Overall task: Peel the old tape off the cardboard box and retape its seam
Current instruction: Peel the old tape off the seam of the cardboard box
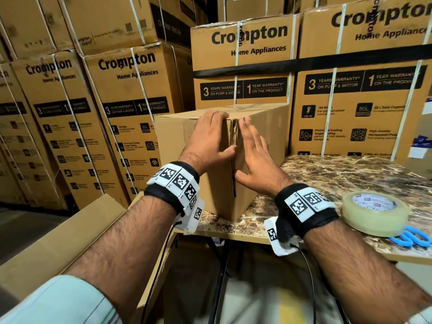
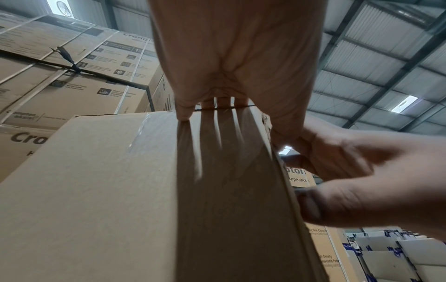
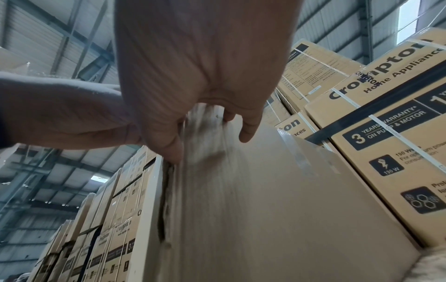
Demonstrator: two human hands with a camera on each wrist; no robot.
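Stacked Crompton cartons (image 1: 243,64) wall the far side of a marble-patterned table (image 1: 339,174). On its near left corner stands the plain cardboard box (image 1: 264,136), its vertical seam (image 1: 233,141) facing the camera and gaping slightly, bare of tape. Left hand (image 1: 208,141): fingers spread flat on the flap left of the seam, thumb at the seam edge. Right hand (image 1: 254,157): fingers straight against the flap right of the seam, fingertips blurred. Both hands lie wide and grip nothing. Clear packing-tape roll (image 1: 374,211) lies near right on the table, partly covering blue-handled scissors (image 1: 411,237).
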